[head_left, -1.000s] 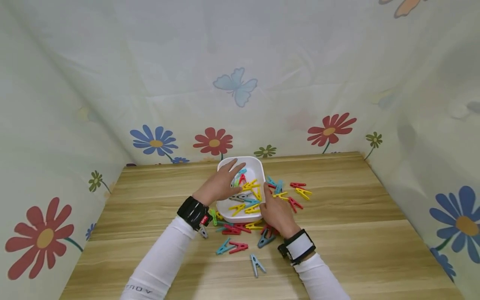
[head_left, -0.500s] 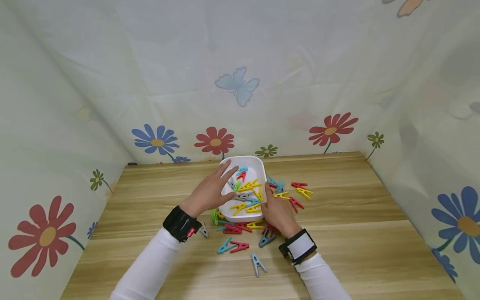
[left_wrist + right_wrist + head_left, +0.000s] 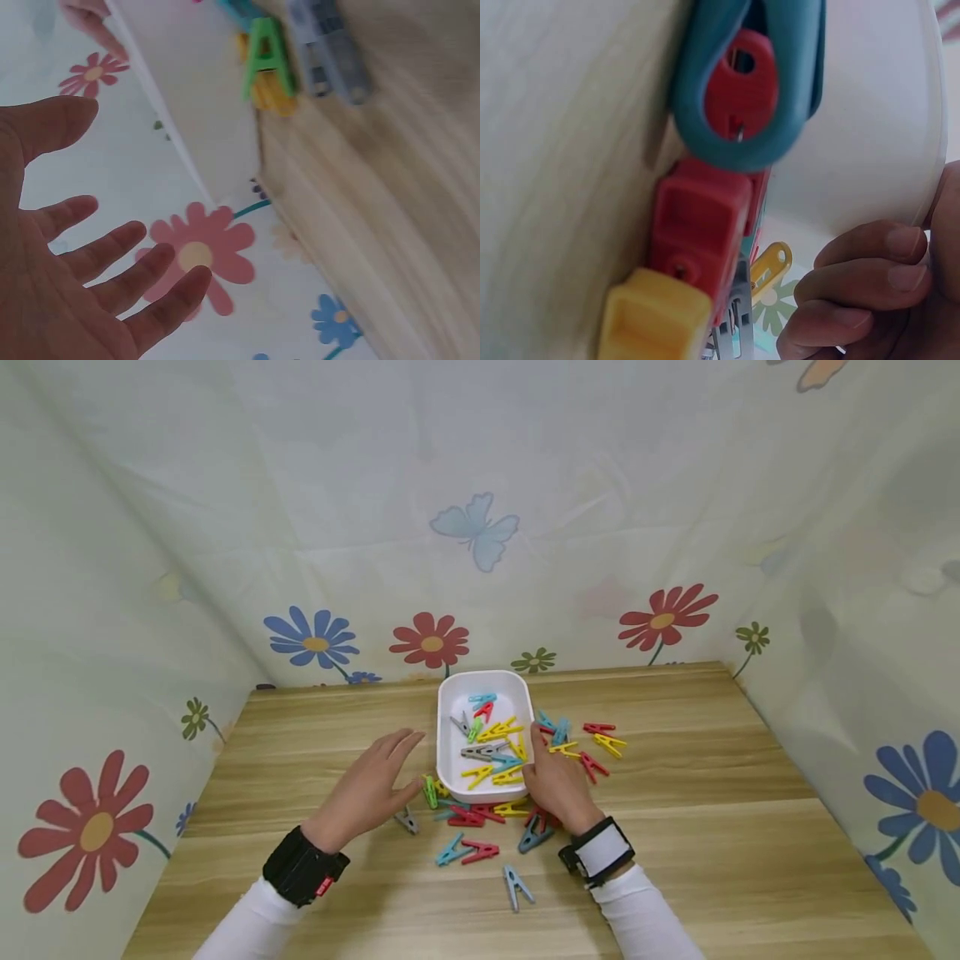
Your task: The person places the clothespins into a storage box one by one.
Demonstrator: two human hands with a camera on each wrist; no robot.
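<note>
A white tray [image 3: 444, 727] holds several clothespins in yellow, blue, grey, red and green. My right hand [image 3: 557, 785] grips the tray's right rim, with the index finger along it and the other fingers curled, as the right wrist view shows. My left hand [image 3: 367, 793] hovers left of the tray with its fingers spread and nothing in them. Nearest its thumb are a green clothespin [image 3: 430, 792] and a grey clothespin [image 3: 407, 820]. In the left wrist view, the same green clothespin [image 3: 267, 60] lies by the tray's wall.
Loose clothespins lie around the tray's front and right: a red clothespin [image 3: 480, 852], a light blue clothespin [image 3: 516, 887] and a yellow clothespin [image 3: 607, 745] among them. The wooden table [image 3: 712, 827] meets flower-printed cloth walls [image 3: 360, 527] behind and at both sides.
My left hand has drawn back from over the tray, leftward and toward me, uncovering clothespins inside it. My right hand has stayed at the rim.
</note>
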